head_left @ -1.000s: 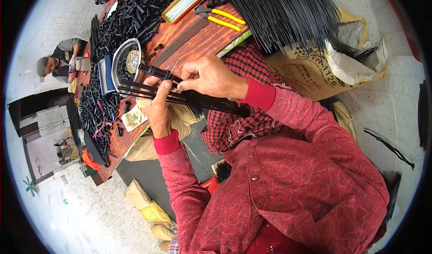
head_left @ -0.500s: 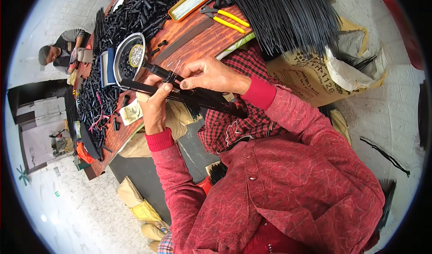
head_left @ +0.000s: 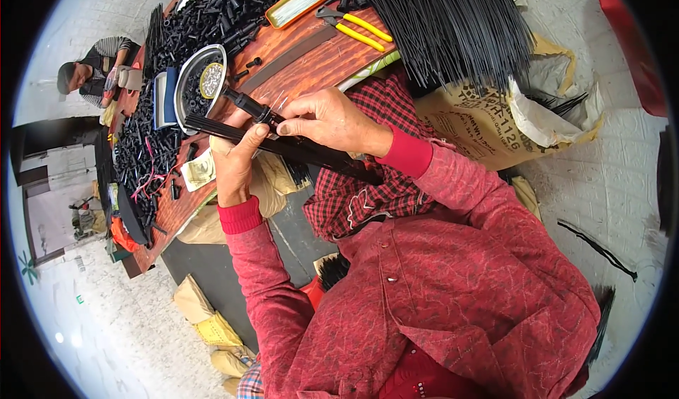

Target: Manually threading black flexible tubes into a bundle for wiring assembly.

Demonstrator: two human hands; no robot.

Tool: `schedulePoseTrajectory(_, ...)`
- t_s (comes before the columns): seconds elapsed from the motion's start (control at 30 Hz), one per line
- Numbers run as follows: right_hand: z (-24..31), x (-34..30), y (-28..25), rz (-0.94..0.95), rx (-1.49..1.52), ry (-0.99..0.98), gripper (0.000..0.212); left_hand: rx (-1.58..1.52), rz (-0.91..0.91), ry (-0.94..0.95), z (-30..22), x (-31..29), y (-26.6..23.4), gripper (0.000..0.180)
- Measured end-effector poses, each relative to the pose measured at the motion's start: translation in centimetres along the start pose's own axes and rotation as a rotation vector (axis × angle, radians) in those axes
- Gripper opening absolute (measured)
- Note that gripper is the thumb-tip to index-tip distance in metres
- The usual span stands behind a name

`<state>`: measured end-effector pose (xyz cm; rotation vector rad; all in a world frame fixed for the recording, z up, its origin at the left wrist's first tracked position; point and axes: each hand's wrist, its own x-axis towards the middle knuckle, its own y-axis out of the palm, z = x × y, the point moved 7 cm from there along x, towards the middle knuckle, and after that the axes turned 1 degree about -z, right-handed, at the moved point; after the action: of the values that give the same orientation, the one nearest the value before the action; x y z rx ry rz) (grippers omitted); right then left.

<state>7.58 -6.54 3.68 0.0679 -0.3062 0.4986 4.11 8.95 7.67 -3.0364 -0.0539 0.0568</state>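
Observation:
My left hand (head_left: 235, 160) is wrapped round a bundle of thin black ribs (head_left: 332, 157), thumb on top. The bundle slants from above the table edge down toward my lap. A black plastic tube with a ringed collar (head_left: 249, 107) sticks out beside the ribs, in line with the fingers of both hands. My right hand (head_left: 334, 124) pinches at the collar end of this tube, thumb and forefinger together. A fine bright wire shows by those fingertips; whether they hold it I cannot make out. Behind the tube stands a round metal bowl (head_left: 185, 88) containing a small tin of silvery bits (head_left: 211, 81).
The red-brown table (head_left: 300, 63) carries heaped black plastic fittings (head_left: 212, 24), yellow-handled pliers (head_left: 361, 32), a flat dark bar (head_left: 288, 61) and an orange-rimmed tray (head_left: 298, 4) of pins. Long black rods (head_left: 445, 24) overhang its right end above a sack (head_left: 488, 126). Another person (head_left: 99, 73) sits far left.
My left hand has rolled slightly, and the rib ends beside it now show fanned apart. The right fingers have shifted a little along the tube. The whole view has tilted slightly.

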Motion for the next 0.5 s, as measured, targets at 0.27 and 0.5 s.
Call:
schedulePoseTrajectory(0.27,1.5,-0.2,-0.6,-0.052,-0.185,-0.137,0.013,0.086,-0.122,0.112,-0.2,-0.5,0.6,0.031)
schedulePoseTrajectory(0.5,2.4,-0.7,-0.7,-0.158,-0.287,-0.294,0.014,0.064,-0.16,0.121,0.0,-0.5,1.1,0.029)
